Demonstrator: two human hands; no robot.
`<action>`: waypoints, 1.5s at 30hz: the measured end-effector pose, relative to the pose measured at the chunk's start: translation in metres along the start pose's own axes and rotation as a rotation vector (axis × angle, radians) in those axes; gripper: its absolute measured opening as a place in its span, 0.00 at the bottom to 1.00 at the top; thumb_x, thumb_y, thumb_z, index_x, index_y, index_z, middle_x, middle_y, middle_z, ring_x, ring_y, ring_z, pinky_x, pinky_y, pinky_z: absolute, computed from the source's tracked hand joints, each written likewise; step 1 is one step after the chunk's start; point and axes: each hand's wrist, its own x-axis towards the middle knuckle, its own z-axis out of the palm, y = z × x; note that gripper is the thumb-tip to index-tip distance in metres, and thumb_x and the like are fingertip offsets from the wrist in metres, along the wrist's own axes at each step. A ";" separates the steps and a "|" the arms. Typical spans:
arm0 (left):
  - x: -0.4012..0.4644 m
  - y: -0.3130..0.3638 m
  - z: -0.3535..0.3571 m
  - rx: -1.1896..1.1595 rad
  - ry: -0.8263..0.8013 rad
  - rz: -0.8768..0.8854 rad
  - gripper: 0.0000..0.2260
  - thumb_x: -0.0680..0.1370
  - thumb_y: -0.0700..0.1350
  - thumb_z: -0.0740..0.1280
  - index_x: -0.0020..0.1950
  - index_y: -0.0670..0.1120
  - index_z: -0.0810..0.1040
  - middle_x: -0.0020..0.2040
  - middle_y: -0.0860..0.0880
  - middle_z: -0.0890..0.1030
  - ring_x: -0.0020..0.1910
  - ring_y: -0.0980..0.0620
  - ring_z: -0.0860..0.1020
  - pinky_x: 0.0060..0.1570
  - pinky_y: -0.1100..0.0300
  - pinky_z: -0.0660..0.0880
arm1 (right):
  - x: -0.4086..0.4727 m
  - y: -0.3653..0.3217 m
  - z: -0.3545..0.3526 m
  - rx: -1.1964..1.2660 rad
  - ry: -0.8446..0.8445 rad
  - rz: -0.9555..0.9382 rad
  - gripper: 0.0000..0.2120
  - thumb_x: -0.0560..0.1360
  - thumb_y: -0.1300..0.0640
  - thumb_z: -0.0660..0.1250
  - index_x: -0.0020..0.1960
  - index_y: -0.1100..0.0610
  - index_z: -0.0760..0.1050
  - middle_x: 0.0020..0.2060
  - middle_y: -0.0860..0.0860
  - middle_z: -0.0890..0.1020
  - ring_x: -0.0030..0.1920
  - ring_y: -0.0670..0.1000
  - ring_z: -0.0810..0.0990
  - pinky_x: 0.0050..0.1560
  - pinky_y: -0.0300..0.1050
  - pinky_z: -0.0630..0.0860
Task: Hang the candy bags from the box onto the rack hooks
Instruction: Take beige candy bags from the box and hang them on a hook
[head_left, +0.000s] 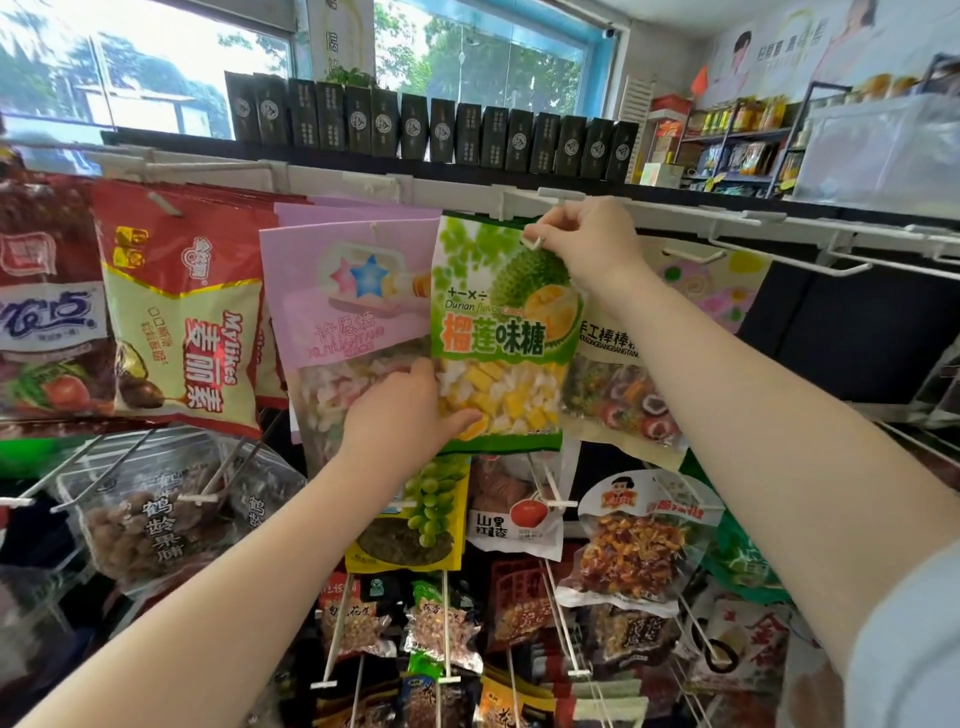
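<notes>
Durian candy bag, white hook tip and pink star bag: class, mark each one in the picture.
durian candy bag (493, 332): head view, on its printed orange lettering.
white hook tip (533, 242): head view, on the end poking through the bag's top.
pink star bag (343, 322): head view, on its pink front.

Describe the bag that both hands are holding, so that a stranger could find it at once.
Under the long shelf of dark boxes, follow the top row of hanging bags to its middle. The durian candy bag hangs between a pink star bag and a lollipop bag. It alone is green, with a durian picture and yellow cubes showing through its window.
</notes>
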 end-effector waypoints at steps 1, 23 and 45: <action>0.003 0.002 0.000 0.039 0.001 0.005 0.30 0.72 0.65 0.62 0.61 0.41 0.67 0.51 0.42 0.78 0.49 0.42 0.79 0.37 0.54 0.72 | 0.004 0.003 0.005 -0.050 0.032 -0.018 0.07 0.73 0.52 0.68 0.41 0.55 0.80 0.36 0.46 0.78 0.44 0.48 0.77 0.53 0.51 0.76; -0.069 0.135 0.080 0.074 -0.252 0.878 0.12 0.79 0.53 0.54 0.49 0.46 0.70 0.43 0.46 0.79 0.42 0.44 0.79 0.33 0.55 0.71 | -0.224 0.169 -0.098 -0.538 -0.145 0.083 0.07 0.76 0.58 0.62 0.51 0.57 0.76 0.45 0.53 0.81 0.47 0.55 0.79 0.43 0.53 0.77; -0.333 0.559 0.474 0.211 -1.307 0.922 0.10 0.77 0.47 0.57 0.51 0.45 0.75 0.54 0.43 0.80 0.54 0.42 0.78 0.49 0.53 0.75 | -0.706 0.532 -0.407 -0.455 -0.560 1.489 0.10 0.77 0.62 0.56 0.49 0.57 0.76 0.53 0.59 0.80 0.55 0.57 0.77 0.44 0.44 0.66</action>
